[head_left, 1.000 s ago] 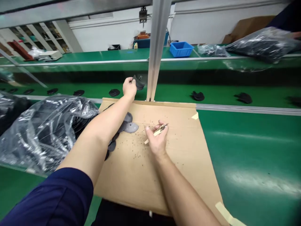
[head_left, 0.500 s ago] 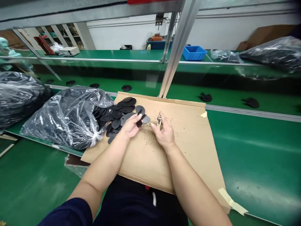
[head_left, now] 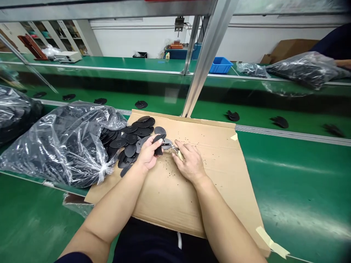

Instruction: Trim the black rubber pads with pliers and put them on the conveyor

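Observation:
My left hand (head_left: 148, 152) is closed on a thin black disc (head_left: 158, 143), tilted up between thumb and fingers. In my right hand (head_left: 189, 160) is a pair of nippers (head_left: 175, 148) with bright metal jaws and pale yellow handles. The jaws point left at the disc's edge; whether they touch it I cannot tell. Left of and behind my left hand lies a heap of black discs (head_left: 131, 138), some greyer on top. Under both hands is a cardboard sheet (head_left: 175, 197), dotted with tiny black bits (head_left: 171, 173).
A clear plastic bag (head_left: 63, 146) full of black discs borders the heap, with another bag (head_left: 16, 113) farther left. A metal post (head_left: 201, 65) rises behind the cardboard. Small black pieces (head_left: 233, 115) lie spaced along the green belt. Beyond stands a blue bin (head_left: 221, 65).
My right hand has turned and brought the nippers' jaws leftward to the disc. My left hand has tilted the disc so more of its face shows. The view has shifted slightly.

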The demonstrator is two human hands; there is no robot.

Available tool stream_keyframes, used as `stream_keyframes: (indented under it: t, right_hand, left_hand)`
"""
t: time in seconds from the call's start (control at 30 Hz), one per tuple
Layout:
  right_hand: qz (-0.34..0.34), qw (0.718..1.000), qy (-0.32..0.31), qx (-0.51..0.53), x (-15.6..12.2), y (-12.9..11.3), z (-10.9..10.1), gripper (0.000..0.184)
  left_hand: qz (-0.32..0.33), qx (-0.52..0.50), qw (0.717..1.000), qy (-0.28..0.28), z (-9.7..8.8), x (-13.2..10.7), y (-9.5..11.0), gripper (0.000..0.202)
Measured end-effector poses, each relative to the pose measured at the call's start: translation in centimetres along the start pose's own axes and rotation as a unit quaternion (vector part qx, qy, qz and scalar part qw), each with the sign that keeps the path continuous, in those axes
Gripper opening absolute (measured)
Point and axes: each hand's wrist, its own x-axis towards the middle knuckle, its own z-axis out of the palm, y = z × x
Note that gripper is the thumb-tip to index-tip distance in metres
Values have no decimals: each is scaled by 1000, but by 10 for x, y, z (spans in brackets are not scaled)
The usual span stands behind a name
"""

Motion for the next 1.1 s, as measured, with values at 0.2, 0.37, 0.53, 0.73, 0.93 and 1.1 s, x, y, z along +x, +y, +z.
stream_keyframes:
  t: [0.2, 0.37, 0.53, 0.73, 0.93, 1.1]
  right_hand:
    - [-14, 1000, -16, 9, -2, 1, -1, 40]
    - [-12, 999, -46, -4, -1, 2, -3, 44]
    - [21, 996, -91, -10, 0, 0, -8, 52]
    - [98, 985, -94, 111, -1, -2, -3, 48]
    - [159, 970, -46, 176, -1, 2, -1, 49]
    - [168, 972, -66, 152, 0, 2, -3, 51]
  left_hand:
    - [-17, -2, 1000, 10, 3, -3, 4, 48]
    - [-44, -10, 999, -3, 2, -5, 4, 47]
    - [-63, -26, 998, -12, 0, -3, 3, 40]
    - [-68, -34, 997, -24, 0, -2, 4, 36]
    - [-46, -47, 998, -17, -1, -2, 5, 50]
    - [-64, -93, 994, 6, -1, 0, 8, 34]
